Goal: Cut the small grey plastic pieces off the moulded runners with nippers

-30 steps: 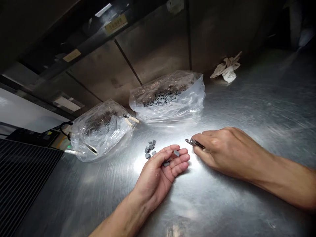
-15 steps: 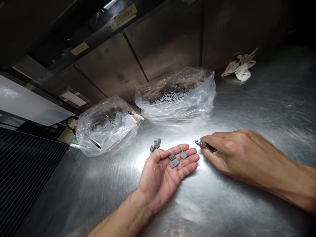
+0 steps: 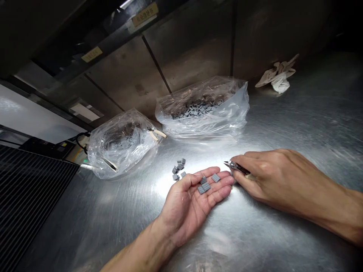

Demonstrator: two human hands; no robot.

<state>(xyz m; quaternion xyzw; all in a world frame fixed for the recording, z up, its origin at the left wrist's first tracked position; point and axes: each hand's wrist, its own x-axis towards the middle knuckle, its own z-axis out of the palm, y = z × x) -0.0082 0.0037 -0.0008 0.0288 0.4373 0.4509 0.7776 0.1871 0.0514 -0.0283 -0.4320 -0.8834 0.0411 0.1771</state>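
Note:
My left hand (image 3: pixel 188 211) is palm up with its fingers stretched out, carrying several small grey ribbed pieces (image 3: pixel 204 187) on the fingers. Its thumb lies over the edge of one of them. To the right, my right hand (image 3: pixel 263 173) is closed round a pair of nippers (image 3: pixel 236 167), whose pointed tip faces left, just past the left fingertips. More loose grey pieces (image 3: pixel 179 166) lie on the metal table beyond the left thumb.
A clear plastic bag (image 3: pixel 204 126) of grey pieces stands at the back. Left of it, another clear bag (image 3: pixel 124 145) has pliers with cream handles (image 3: pixel 155 133) at its edge. A crumpled cloth (image 3: pixel 279 77) lies back right. The steel table (image 3: pixel 227 234) is shiny.
My left hand has moved slightly right with the pieces, closer to the nippers. More of the loose pieces on the table now show behind the thumb. The right hand has hardly moved.

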